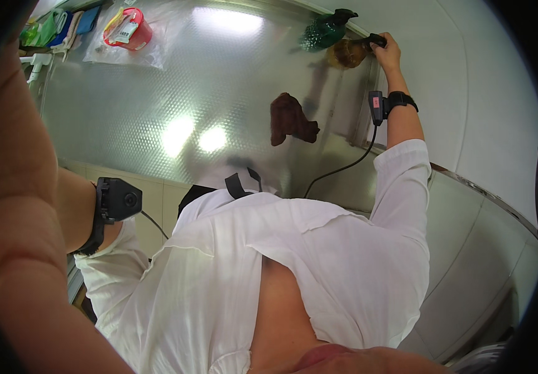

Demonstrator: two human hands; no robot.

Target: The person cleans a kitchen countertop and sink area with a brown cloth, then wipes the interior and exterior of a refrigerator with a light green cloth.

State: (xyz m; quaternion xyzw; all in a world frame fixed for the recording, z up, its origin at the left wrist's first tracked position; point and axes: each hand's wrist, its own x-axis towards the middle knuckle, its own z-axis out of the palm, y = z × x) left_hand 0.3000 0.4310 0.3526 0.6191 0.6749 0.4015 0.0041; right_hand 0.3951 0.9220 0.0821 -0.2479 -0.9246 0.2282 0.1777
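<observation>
My right hand (386, 49) is raised at the upper right, its fingers around the dark spray head of an amber spray bottle (347, 53). Beside that bottle stands a green spray bottle (325, 32) with a dark head. A crumpled dark brown cloth (291, 117) lies on the textured metal worktop (124, 112). My left hand (21, 233) looms very large along the left rim, close to the camera and partly cut off; no object shows in it, and its fingers are not clearly seen.
At the worktop's upper left, a red plastic tub (139, 35) rests on a clear plastic bag (154, 58). Folded cloths (65, 28) hang beside a white pipe fitting (40, 61) in the corner. A pale wall (437, 93) bounds the right side. A black cable (348, 166) runs from my right wrist.
</observation>
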